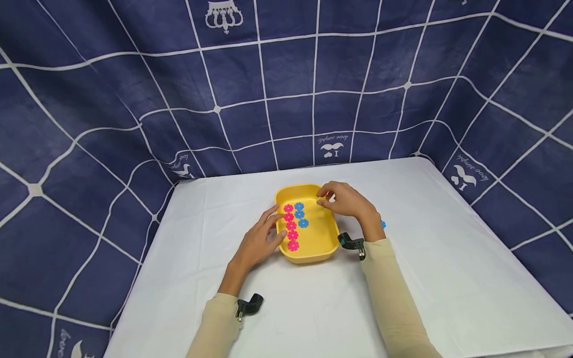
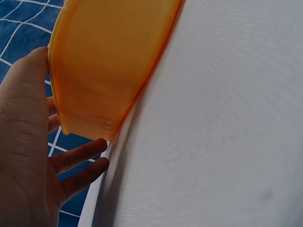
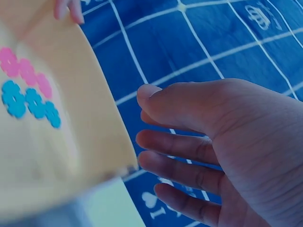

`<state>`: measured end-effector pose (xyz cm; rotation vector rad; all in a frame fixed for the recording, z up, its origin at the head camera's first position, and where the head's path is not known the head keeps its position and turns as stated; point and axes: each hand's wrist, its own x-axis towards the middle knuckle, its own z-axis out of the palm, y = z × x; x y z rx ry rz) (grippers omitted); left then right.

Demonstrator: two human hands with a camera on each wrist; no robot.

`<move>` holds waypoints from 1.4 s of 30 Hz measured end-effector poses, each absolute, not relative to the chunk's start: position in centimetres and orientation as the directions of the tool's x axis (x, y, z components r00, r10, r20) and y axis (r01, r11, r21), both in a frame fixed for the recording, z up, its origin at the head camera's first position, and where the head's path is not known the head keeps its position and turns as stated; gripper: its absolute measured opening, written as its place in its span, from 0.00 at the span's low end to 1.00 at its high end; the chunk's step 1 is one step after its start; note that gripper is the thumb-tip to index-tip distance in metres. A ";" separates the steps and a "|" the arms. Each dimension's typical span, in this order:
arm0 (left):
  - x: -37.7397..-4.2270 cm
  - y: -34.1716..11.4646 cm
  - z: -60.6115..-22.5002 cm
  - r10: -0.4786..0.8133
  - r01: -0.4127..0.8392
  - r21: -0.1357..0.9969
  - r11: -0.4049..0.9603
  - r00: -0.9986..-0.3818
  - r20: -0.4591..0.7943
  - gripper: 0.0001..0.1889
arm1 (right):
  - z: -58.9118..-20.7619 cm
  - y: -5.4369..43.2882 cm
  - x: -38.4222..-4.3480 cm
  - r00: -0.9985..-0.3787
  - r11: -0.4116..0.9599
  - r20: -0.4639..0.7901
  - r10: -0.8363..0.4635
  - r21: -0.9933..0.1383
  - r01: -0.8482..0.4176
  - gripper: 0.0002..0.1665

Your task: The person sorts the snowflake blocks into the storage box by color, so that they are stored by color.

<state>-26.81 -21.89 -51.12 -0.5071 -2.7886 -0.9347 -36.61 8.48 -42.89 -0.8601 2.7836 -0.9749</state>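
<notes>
A yellow tray (image 1: pixel 329 243) sits on the table. Along its left side runs a column of several pink flower-shaped pieces (image 1: pixel 291 225), and beside these lie three blue flower-shaped pieces (image 1: pixel 299 214). My left hand (image 1: pixel 257 243) rests against the tray's left rim with its fingers spread; in the left wrist view the thumb touches the rim and two fingertips reach the base. At the far right corner my right hand (image 1: pixel 344 200) hovers by the rim, fingers loosely bent. The right wrist view shows nothing between the thumb and fingers of that hand (image 3: pixel 227 137).
Another blue flower-shaped piece (image 1: pixel 383 224) lies on the white table (image 1: pixel 447 278), partly hidden behind my right wrist. A dark blue curtain (image 1: pixel 286 74) with white lines hangs around the back and sides. Each wrist carries a small black camera mount (image 1: pixel 249 305).
</notes>
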 end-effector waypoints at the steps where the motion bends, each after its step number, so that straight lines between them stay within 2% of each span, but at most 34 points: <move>1: -26.8 -21.9 -51.1 0.264 0.362 0.553 0.750 -0.931 0.251 0.30 | -42.9 8.9 -36.7 -0.844 0.644 0.121 -0.523 -0.593 -0.484 0.17; 21: -26.9 -21.5 -51.3 0.259 0.347 0.552 0.758 -0.937 0.233 0.31 | -42.7 18.0 -35.6 -0.955 0.740 0.090 -0.284 -0.613 -0.278 0.21; 28: -26.9 -21.6 -51.3 0.251 0.339 0.557 0.758 -0.940 0.230 0.31 | -42.6 20.0 -35.1 -0.971 0.755 0.078 -0.228 -0.616 -0.227 0.24; 42: -26.9 -21.4 -51.4 0.259 0.348 0.563 0.749 -0.937 0.235 0.30 | -43.5 22.9 -34.2 -0.985 0.748 0.054 -0.164 -0.644 -0.159 0.24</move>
